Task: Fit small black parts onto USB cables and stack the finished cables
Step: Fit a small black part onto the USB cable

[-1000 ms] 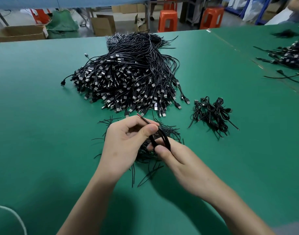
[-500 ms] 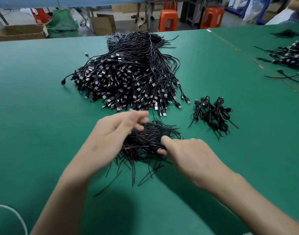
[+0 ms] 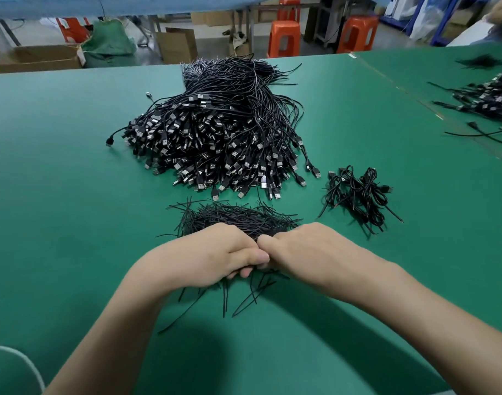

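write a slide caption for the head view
Left hand and right hand touch over thin black strips, USB cable heap behind, on green table.

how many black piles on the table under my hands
3: big USB cable heap at the back, small coiled-cable stack right of it, thin parts pile nearest, partly covered.

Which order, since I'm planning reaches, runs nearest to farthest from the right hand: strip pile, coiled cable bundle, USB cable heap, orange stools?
1. Strip pile, under the right hand.
2. Coiled cable bundle, right.
3. USB cable heap, centre ahead.
4. Orange stools, beyond the table.
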### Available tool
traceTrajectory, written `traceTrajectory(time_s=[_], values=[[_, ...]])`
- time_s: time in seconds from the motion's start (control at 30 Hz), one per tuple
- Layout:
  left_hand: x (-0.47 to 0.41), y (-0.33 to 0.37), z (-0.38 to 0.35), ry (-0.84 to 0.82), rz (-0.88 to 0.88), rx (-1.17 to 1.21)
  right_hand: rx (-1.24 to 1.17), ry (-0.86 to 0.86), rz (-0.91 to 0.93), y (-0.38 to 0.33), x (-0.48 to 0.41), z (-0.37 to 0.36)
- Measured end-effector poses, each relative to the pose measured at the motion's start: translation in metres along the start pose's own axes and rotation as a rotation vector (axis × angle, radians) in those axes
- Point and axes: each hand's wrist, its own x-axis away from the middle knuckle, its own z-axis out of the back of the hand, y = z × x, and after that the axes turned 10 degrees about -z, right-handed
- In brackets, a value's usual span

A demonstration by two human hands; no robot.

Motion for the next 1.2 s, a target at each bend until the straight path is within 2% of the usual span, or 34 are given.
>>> traceTrajectory(time_s=[0.2, 0.33, 0.4, 0.5, 0.57, 0.63, 0.77, 0.87, 1.03, 1.2], values=[[-0.005, -0.008, -0.015, 0.200, -0.074, 0.071, 0.012, 0.030, -0.020, 0.009, 0.002, 0.009], [-0.005, -0.013, -0.027, 0.319, -0.107, 0.114, -0.109, 0.113, -0.184, 0.021, 0.010, 0.016], [-0.006, -0.018, -0.035, 0.475, -0.069, 0.195, -0.318, 0.169, -0.335, 0.030, 0.015, 0.016], [-0.009, -0.016, -0.047, 0.659, -0.030, 0.343, -0.836, 0.222, -0.501, 0.028, 0.020, -0.001], [-0.013, -0.009, -0.055, 0.703, -0.045, 0.411, -1.176, 0.153, -0.477, 0.012, 0.020, -0.015], [-0.017, 0.001, -0.063, 0.729, -0.087, 0.436, -1.344, 0.166, -0.392, -0.007, 0.021, -0.027], [-0.026, 0.012, -0.078, 0.879, -0.050, 0.255, -1.588, 0.354, -0.463, -0.029, 0.016, -0.039], [-0.031, 0.016, -0.086, 0.929, -0.017, 0.027, -1.762, 0.396, -0.498, -0.037, 0.014, -0.039], [-0.033, 0.024, -0.090, 0.955, -0.037, -0.154, -1.813, 0.496, -0.518, -0.037, 0.017, -0.037], [-0.036, 0.026, -0.090, 0.907, -0.100, -0.182, -1.849, 0.536, -0.525, -0.040, 0.018, -0.037]])
